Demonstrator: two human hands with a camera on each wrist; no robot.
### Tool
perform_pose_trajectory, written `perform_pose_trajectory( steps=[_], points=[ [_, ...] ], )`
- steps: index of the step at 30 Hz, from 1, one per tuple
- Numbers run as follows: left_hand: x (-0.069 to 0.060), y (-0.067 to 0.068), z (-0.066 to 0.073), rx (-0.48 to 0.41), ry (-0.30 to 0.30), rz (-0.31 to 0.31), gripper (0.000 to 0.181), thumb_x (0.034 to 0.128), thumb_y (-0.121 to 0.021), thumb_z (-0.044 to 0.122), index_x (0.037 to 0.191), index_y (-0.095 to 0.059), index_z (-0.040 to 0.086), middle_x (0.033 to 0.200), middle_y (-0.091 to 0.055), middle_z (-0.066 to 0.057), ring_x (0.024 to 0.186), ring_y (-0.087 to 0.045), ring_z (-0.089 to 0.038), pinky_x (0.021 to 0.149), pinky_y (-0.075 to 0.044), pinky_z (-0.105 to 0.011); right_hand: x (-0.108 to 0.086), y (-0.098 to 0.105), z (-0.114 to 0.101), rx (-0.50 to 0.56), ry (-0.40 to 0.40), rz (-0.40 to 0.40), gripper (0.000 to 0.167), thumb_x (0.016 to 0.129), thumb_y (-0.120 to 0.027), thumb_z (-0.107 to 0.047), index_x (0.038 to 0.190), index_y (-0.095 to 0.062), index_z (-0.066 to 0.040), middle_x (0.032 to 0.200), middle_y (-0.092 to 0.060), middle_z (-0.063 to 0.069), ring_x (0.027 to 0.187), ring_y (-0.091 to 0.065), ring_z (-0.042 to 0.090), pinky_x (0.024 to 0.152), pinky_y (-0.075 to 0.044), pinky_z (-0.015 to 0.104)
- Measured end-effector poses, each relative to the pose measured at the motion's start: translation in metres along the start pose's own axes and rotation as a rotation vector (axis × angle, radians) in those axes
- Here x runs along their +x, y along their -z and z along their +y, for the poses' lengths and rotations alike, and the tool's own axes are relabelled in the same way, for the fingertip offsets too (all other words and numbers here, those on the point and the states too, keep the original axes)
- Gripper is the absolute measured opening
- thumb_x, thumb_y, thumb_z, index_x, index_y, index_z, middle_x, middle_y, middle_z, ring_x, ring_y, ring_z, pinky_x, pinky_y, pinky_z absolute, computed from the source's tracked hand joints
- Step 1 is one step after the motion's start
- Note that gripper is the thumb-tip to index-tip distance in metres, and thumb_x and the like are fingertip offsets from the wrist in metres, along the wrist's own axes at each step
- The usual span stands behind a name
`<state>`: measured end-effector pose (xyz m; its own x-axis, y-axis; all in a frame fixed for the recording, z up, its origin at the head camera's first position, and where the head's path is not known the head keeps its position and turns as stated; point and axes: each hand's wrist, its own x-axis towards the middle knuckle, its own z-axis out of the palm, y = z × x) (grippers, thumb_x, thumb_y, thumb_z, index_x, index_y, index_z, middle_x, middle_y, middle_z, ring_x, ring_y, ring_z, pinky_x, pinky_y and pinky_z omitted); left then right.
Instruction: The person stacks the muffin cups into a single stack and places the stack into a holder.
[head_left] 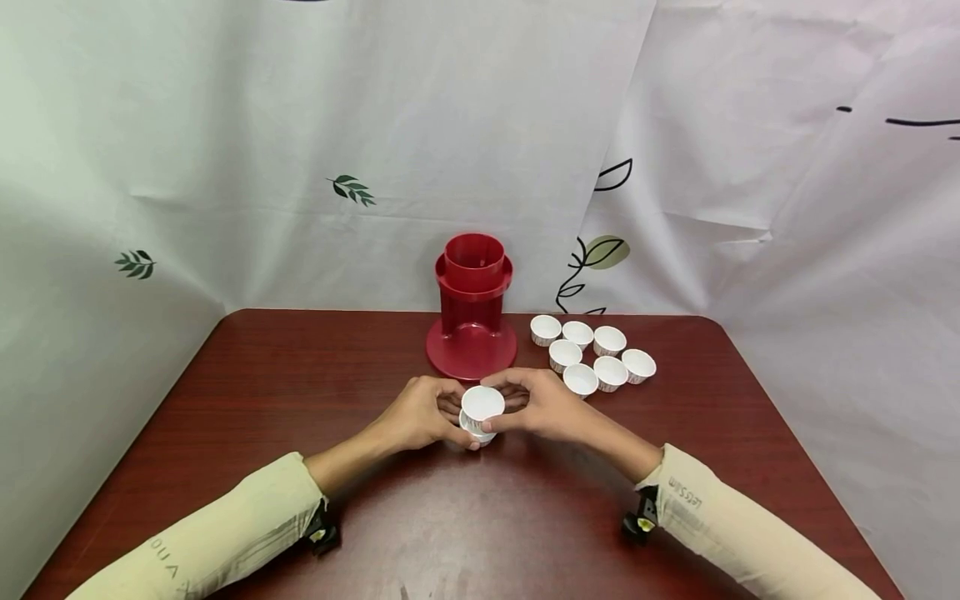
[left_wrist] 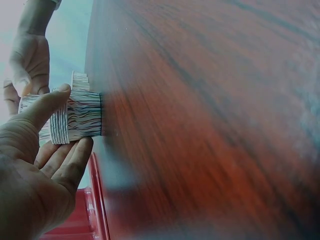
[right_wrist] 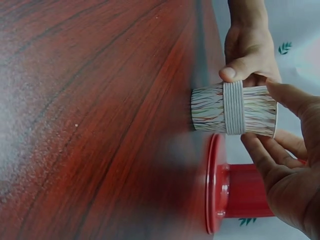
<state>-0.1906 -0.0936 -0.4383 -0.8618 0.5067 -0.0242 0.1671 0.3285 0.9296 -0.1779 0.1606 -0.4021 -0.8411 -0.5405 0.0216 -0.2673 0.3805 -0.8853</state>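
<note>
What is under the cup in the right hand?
Under that cup is a stack of cups, held by the left hand. The inside of the stack is covered and cannot be seen.

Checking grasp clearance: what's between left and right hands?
Head and right wrist views show a stack of paper cups, another paper cup above it, between left hand and right hand.

Head view: lower cups (head_left: 486, 438) partly hidden behind upper cup (head_left: 483, 403); sleeves (head_left: 217, 533) cut off at bottom edge.

White cups (right_wrist: 207, 111) with multicoloured streaks, red stand (head_left: 472, 318)
</note>
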Motion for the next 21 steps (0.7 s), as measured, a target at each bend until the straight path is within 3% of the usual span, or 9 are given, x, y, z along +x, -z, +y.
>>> perform_pose_trajectory(
  steps=[17,21],
  points=[
    [-0.002,-0.001,0.002,-0.015,0.017,0.003,0.050,0.0714,-0.107,0.006,0.114,-0.082,0.001,0.110,-0.085,-0.011,0.101,-0.085,-0.019,0.088,-0.071,-0.029,-0.002,-0.008,0.012,-0.159,0.036,0.016,0.055,0.088,-0.100,-0.031,0.138,-0.080,-0.018,0.129,-0.084,-0.003,0.119,-0.080,0.011,0.104,-0.065,0.025],
    [-0.002,-0.001,0.002,-0.019,0.012,0.001,0.051,0.0715,-0.106,0.005,0.116,-0.082,0.001,0.111,-0.086,-0.012,0.101,-0.085,-0.019,0.089,-0.071,-0.029,-0.003,-0.009,0.013,-0.129,0.033,0.011,0.057,0.088,-0.100,-0.028,0.140,-0.079,-0.016,0.131,-0.084,0.000,0.121,-0.080,0.014,0.106,-0.066,0.027]
  ],
)
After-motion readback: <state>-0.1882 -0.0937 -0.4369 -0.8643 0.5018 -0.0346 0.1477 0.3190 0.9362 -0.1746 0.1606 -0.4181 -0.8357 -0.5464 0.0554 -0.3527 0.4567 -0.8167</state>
